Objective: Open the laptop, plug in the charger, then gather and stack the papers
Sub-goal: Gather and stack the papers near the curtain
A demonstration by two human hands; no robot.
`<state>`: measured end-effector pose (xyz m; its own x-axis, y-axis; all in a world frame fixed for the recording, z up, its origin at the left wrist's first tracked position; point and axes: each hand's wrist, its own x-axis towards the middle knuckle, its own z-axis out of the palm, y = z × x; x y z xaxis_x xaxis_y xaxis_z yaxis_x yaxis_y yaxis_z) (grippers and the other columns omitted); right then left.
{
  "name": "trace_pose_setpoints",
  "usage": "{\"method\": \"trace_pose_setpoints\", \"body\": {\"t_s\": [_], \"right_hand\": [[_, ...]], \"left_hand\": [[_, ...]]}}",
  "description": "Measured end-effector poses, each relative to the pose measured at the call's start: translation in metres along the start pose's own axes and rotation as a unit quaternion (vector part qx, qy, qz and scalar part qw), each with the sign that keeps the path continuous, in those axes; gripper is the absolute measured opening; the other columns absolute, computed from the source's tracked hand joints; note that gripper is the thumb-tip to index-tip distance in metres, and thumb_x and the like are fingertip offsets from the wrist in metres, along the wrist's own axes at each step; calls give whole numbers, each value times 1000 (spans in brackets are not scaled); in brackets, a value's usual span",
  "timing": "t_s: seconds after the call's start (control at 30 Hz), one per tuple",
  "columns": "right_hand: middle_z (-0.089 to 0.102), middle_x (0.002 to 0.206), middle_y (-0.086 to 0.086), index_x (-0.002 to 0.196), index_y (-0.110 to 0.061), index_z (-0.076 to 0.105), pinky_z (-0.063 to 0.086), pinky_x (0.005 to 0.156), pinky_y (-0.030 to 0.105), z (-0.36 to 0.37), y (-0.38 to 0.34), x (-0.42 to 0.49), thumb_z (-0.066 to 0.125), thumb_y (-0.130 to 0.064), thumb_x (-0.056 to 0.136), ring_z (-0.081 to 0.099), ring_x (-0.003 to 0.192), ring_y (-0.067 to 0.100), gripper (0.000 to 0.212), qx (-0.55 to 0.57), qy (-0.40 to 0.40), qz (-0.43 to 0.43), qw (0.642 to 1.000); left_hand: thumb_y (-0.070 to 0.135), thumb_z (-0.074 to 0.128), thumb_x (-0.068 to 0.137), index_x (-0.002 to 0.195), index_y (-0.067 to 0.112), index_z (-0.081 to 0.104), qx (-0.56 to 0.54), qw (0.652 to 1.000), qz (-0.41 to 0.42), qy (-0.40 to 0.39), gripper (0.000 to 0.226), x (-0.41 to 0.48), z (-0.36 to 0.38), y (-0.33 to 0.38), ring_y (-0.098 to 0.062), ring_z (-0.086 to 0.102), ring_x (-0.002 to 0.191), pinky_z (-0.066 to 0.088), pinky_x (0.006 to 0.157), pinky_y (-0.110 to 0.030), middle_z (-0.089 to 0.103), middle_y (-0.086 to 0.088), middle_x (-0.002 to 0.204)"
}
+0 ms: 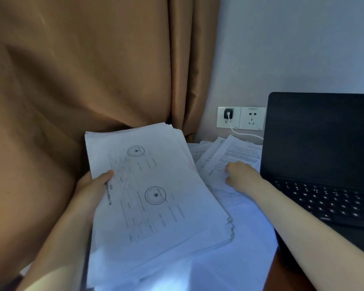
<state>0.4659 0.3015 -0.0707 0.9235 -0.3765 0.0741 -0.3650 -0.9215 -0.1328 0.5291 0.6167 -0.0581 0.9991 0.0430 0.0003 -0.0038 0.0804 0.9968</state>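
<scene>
**Picking up the last papers**

The laptop [319, 143] is open on the right, with its screen dark. The charger plug [228, 114] sits in the wall socket [241, 118], and its white cable [245, 134] runs down behind the papers. So I think the job is now at the paper step.

The left hand [95, 185] holds a thick stack of papers [156, 196]. Its thumb lies on top and the other fingers are hidden under the stack. The stack is tilted and lifted a bit, in front of the brown curtain [82, 70].

The right hand [240, 175] reaches forward, arm out long, onto the loose papers [229, 152] lying just beside the laptop. Its fingers curl down on the top sheet. I cannot tell if it has a real hold on the sheet or only touches it.

More sheets lie flat on the desk [269, 278] under both arms.

Next, the right hand needs to pinch the loose sheets and bring them onto the stack. The sheets are thin and slippery, so some may slide away.
</scene>
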Motion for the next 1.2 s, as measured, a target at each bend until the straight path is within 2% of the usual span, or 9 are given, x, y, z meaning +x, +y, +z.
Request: {"method": "trace_pose_setpoints", "body": {"t_s": [0.07,0.2,0.43,0.57,0.77,0.87,0.93,1.1,1.2], "right_hand": [[57,116,10,111,-7,56,45,80,31,-2,4,1,52,-24,89,53,105,30,27,0,2,5,1000],[59,110,2,108,-15,57,48,87,36,-10,5,-4,63,-61,73,54,105,25,58,28,-19,9,999],[46,89,4,96,-9,51,39,72,30,-6,-13,-7,54,-32,88,51,98,28,24,-53,28,-38,997],[57,107,12,112,-4,51,36,68,30,-1,-7,-5,47,-9,91,56,103,32,22,-100,88,-22,991],[57,79,11,90,-6,57,34,58,29,2,5,-9,43,-4,95,60,79,32,15,-22,229,20,973],[47,50,11,78,-1,61,27,43,25,-1,-7,-16,63,8,77,48,44,28,9,-12,331,-35,943],[42,36,7,62,-5,60,15,38,16,-6,-28,-25,76,11,55,41,26,25,23,-44,357,-88,929],[46,35,1,56,-16,58,9,44,13,-15,-85,-63,85,-5,37,44,26,25,35,-72,370,-223,899],[46,35,0,57,-18,57,4,44,13,-13,-103,-90,81,-13,52,45,27,25,25,-42,351,-306,884]], "left_hand": [[8,53,94,126,3,55,-16,1000,-12,-7,32,3,-2,0,-27,59,87,46,79,-32,61,-18,116],[9,54,93,124,7,57,-15,999,-27,-24,30,6,-4,-1,-24,59,80,46,75,-31,61,-15,113],[4,52,93,119,6,60,166,984,46,-39,27,-1,1,-9,-23,58,84,42,71,-29,62,-12,105],[5,51,94,116,6,60,178,982,55,-42,24,0,0,-8,-22,58,82,42,67,-27,61,-9,100],[10,52,95,111,13,59,161,985,33,-59,18,1,1,-8,-18,60,77,43,60,-26,62,-3,90],[9,52,95,113,12,60,180,980,47,-72,21,2,5,-9,-20,61,82,43,62,-25,63,-4,94],[8,52,94,116,8,61,195,977,49,-72,23,2,7,-11,-25,61,87,44,68,-28,64,-9,100],[7,52,93,106,4,64,208,976,33,-58,18,1,11,-13,-27,60,83,42,69,-27,64,-13,93],[13,49,94,96,4,64,209,977,11,-47,18,3,10,-14,-27,60,74,42,62,-26,66,-14,87]]}}
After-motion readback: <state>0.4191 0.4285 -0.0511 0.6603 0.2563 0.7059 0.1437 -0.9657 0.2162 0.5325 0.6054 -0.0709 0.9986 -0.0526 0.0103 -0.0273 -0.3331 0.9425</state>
